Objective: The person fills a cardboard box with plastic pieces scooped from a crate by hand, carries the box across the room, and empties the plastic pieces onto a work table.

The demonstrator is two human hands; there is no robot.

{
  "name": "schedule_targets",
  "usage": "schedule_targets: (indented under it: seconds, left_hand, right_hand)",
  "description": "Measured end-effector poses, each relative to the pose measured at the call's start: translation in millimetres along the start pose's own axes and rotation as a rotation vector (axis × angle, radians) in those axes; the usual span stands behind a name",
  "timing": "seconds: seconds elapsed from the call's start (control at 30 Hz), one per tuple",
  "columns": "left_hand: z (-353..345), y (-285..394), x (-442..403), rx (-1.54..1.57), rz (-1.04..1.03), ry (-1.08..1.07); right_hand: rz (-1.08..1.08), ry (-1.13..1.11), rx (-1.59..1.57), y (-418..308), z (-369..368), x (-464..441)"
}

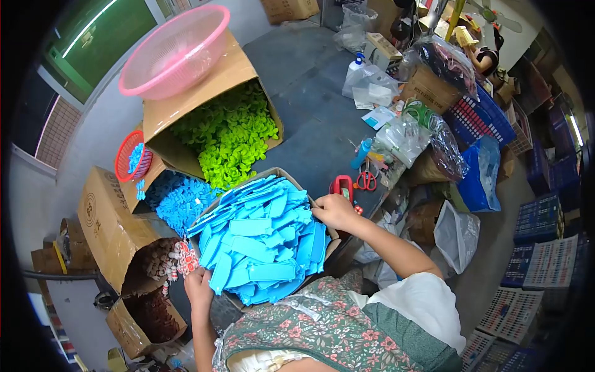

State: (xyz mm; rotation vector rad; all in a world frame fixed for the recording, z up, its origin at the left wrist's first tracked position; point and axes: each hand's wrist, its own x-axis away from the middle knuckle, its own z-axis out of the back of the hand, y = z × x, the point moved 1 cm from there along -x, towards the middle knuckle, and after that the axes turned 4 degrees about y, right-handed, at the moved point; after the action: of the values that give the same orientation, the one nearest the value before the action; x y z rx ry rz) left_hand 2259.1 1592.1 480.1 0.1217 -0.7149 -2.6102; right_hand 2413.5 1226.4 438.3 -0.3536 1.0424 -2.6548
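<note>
In front of my body stands an open cardboard box (335,243), heaped above its rim with flat light-blue plastic pieces (251,226). My right hand (335,211) is closed on the box's right upper edge, thumb and fingers gripping the cardboard. At the box's left side my left hand (198,287) is closed, and it appears to hold the edge there; its fingertips are partly hidden. Just beyond the left hand, red-and-white small pieces (186,257) spill from a tipped carton. A red tape dispenser (342,187) and red-handled scissors (366,180) lie past my right hand.
A carton (186,124) on its side spills bright green pieces (232,146), with a pink basket (173,56) on top. Small blue parts (180,201) fill another carton. Plastic bags (403,139) and a blue crate (480,115) crowd the right. Another person (486,61) is far right.
</note>
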Motion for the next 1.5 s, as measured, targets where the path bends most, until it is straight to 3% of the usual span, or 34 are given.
schedule_targets:
  seconds: [0.07, 0.1, 0.13, 0.17, 0.2, 0.27, 0.33, 0.53, 0.57, 0.63, 0.67, 0.7, 0.73, 0.77, 0.87, 1.0, 1.1, 1.2, 1.3, 1.37, 1.4, 1.43, 1.47, 1.5]
  left_hand:
    - [-2, -6, 1, -0.005, -0.005, 0.004]
    - [-1, -6, 2, 0.003, -0.027, 0.022]
    - [-2, -5, 1, 0.014, -0.048, 0.041]
    - [-2, -4, 1, 0.008, -0.042, 0.048]
    - [0, -1, 2, 0.012, -0.042, 0.044]
    - [2, 5, 3, -0.037, -0.01, 0.025]
    - [0, 6, 4, 0.008, -0.036, 0.065]
    - [0, 1, 8, -0.03, 0.004, 0.054]
    - [-1, -1, 7, -0.038, -0.005, 0.049]
    - [-3, -7, 7, -0.028, 0.017, 0.046]
    - [-3, -5, 6, -0.029, 0.014, 0.041]
    - [-1, -3, 7, -0.041, 0.019, 0.037]
    - [-1, -2, 7, -0.052, 0.024, 0.033]
    - [-2, -4, 7, -0.053, 0.02, 0.028]
    - [-4, -9, 6, -0.039, -0.008, 0.062]
    - [-1, -4, 9, -0.056, 0.03, 0.055]
    - [-1, -4, 10, -0.079, 0.02, 0.053]
    - [2, 0, 9, -0.075, 0.018, 0.045]
    - [4, 7, 10, -0.06, 0.042, 0.03]
    - [6, 9, 9, -0.064, 0.058, 0.026]
    - [6, 9, 8, -0.06, 0.052, 0.022]
    - [6, 9, 9, -0.055, 0.05, 0.021]
    - [6, 8, 8, -0.053, 0.061, 0.029]
    - [6, 6, 7, -0.081, 0.042, 0.025]
  right_hand:
    - [0.095, -0.144, -0.084, 2, 11, -1]
    - [-0.141, -0.264, -0.32, 14, 20, -2]
    - [-0.399, -0.229, -0.501, 20, 44, -4]
    - [-0.331, 0.139, -0.607, 68, 35, -15]
    - [-0.367, 0.519, -0.108, 116, 39, -33]
    - [-0.515, 0.87, 0.168, 134, 58, -43]
    - [-0.56, 0.993, 0.241, 161, 47, -69]
    - [-0.634, 0.975, 0.069, 187, 37, -103]
    - [-0.478, 1.169, 0.083, 188, 43, -96]
    - [-0.41, 1.113, 0.01, 206, 74, -74]
    - [-0.442, 1.079, -0.173, 240, 87, -68]
    - [-0.439, 1.026, -0.295, 220, 117, -44]
    - [-0.409, 1.038, -0.078, 224, 137, -27]
    - [-0.526, 0.972, 0.092, 217, 154, -13]
    - [-0.478, 0.987, 0.332, 258, 152, -10]
    - [-0.507, 0.993, 0.281, 310, 125, -28]
    - [-0.451, 1.036, 0.242, 325, 120, -34]
    - [-0.534, 1.003, 0.191, 329, 122, -38]
    - [-0.586, 1.126, 0.225, 304, 118, -36]
    - [-0.861, 1.49, 0.154, 258, 102, -27]
    - [-0.709, 1.569, 0.278, 258, 83, -23]
    - [-0.64, 1.549, 0.015, 236, 64, -20]
    - [-0.408, 1.42, -0.121, 205, 43, -16]
    - [-0.37, 0.984, -0.38, 191, 19, -11]
